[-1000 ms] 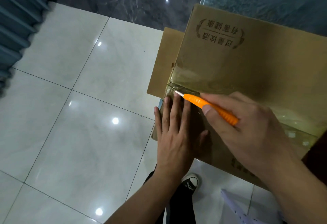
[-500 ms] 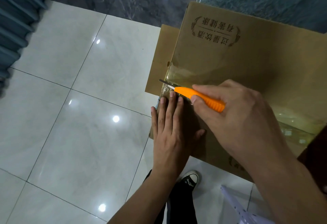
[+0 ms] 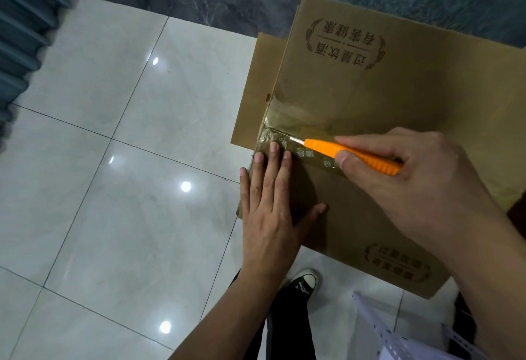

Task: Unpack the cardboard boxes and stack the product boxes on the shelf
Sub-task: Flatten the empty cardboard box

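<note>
Pinching the orange knife [image 3: 353, 156], your right hand [image 3: 421, 189] cuts tape on the cardboard box [image 3: 398, 97] at 2 o'clock. Your flat left hand [image 3: 270, 206] sits close; a slip could cut fingers [image 3: 273, 152].

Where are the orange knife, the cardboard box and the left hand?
orange knife [image 3: 353, 155], head view, on its handle.
cardboard box [image 3: 398, 95], head view, on its raised flap.
left hand [image 3: 270, 211], head view, on its back.

Brown cardboard box [image 3: 384, 97] with darker print, orange knife [image 3: 353, 156], glossy white tiles [image 3: 113, 189], perhaps marbled.
</note>
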